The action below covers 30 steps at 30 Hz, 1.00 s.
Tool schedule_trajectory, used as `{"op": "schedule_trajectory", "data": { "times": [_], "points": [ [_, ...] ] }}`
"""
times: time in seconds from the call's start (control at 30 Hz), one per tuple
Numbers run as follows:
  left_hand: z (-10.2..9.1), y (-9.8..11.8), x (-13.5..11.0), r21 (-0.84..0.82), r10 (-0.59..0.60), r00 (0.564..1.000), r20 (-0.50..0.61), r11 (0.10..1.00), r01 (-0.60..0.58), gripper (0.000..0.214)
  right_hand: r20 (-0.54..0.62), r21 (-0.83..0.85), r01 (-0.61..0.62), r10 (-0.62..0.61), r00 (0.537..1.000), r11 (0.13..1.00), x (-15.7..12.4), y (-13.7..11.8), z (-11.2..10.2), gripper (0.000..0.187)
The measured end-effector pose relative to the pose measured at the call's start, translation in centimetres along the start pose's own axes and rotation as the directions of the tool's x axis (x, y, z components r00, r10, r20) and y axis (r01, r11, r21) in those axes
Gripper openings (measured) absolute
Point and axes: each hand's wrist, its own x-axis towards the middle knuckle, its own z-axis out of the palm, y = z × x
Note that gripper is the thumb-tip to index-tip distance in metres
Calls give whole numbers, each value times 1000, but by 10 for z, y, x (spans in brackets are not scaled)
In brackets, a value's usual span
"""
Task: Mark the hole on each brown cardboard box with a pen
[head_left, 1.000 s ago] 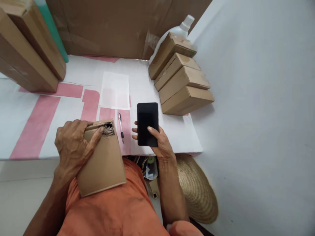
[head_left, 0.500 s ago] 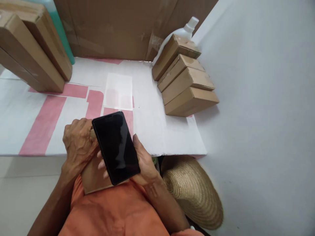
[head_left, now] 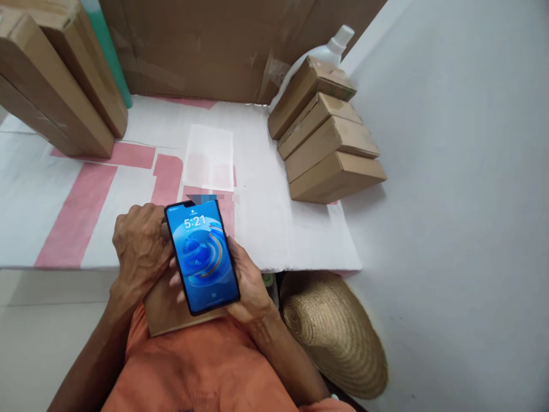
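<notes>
My right hand (head_left: pixel 249 283) grips a smartphone (head_left: pixel 201 254) from below, fingers wrapped round its edges; the screen is lit blue and shows 5:21. The phone hovers over a flat brown cardboard box (head_left: pixel 165 312) resting on my lap against the table edge. My left hand (head_left: pixel 141 246) is closed on that box's upper left end, just left of the phone. Most of the box is hidden behind the phone and hands.
A white table cover with pink stripes (head_left: pixel 81 212) carries a white paper sheet (head_left: pixel 209 157), a row of small cardboard boxes (head_left: pixel 328 149) at the right, long boxes (head_left: pixel 55 91) at the left, and a white bottle (head_left: pixel 330 48). A straw hat (head_left: pixel 338 332) lies on the floor.
My right hand lifted the phone off the table and brought it left over the box on my lap. Its dark screen has lit up. The pen is now hidden.
</notes>
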Motion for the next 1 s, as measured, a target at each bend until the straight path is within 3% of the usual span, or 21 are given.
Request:
{"op": "schedule_trajectory", "data": {
  "times": [0.13, 0.37, 0.67, 0.83, 1.0],
  "points": [
    [4, -3, -1, 8, 29, 999, -25, 1000, -28, 21, -81, 36, 57, -54, 995, 998, 3, 1, -3, 37],
    [6, -6, -2, 15, 56, 997, -44, 998, -56, 24, -95, 25, 85, -83, 992, 996, 1, 0, -2, 35],
    [4, -3, -2, -14, 40, 998, -54, 999, -41, 35, -28, -6, 59, -59, 998, 998, -5, -10, -1, 47],
    [2, -1, -3, -6, 45, 997, -68, 999, -46, 47, -77, -65, 233, -237, 968, 970, -10, -41, -12, 59],
    [2, -2, -2, 11, 54, 996, -64, 999, -53, 50, -150, -124, 373, -389, 909, 919, -15, -62, -45, 53]
  ]
}}
